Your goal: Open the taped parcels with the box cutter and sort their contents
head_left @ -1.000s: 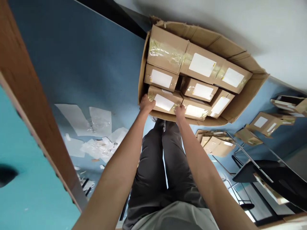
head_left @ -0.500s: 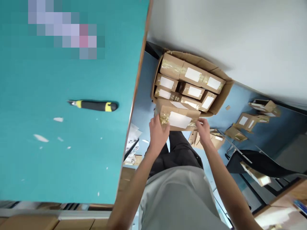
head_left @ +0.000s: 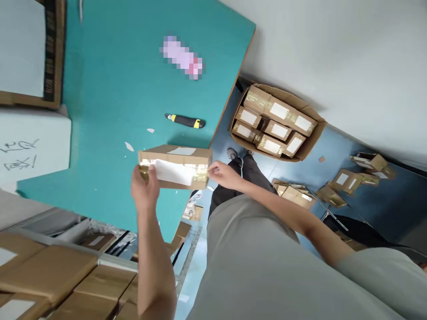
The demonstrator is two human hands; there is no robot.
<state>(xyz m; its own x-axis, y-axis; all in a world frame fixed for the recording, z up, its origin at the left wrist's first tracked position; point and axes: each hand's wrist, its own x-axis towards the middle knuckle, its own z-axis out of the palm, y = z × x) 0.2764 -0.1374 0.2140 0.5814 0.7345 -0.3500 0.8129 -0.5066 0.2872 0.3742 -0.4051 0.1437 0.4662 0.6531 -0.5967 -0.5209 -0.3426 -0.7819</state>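
I hold a small taped cardboard box (head_left: 175, 165) with a white label between both hands, just above the near edge of the teal table (head_left: 110, 89). My left hand (head_left: 144, 186) grips its left end and my right hand (head_left: 224, 174) grips its right end. A black and yellow utility knife (head_left: 185, 120) lies on the table beyond the box. Down on the blue floor stands a large open carton (head_left: 310, 138) filled with several similar small boxes.
Opened small boxes (head_left: 347, 182) lie scattered on the floor at the right, near a black chair (head_left: 360, 231). A white box with handwriting (head_left: 30, 142) and a brown carton (head_left: 50, 58) sit on the table's left. Stacked cardboard boxes (head_left: 50, 275) fill the lower left.
I lifted one small box out of the floor carton and carried it up and left over the table. My view swung from the floor to the tabletop.
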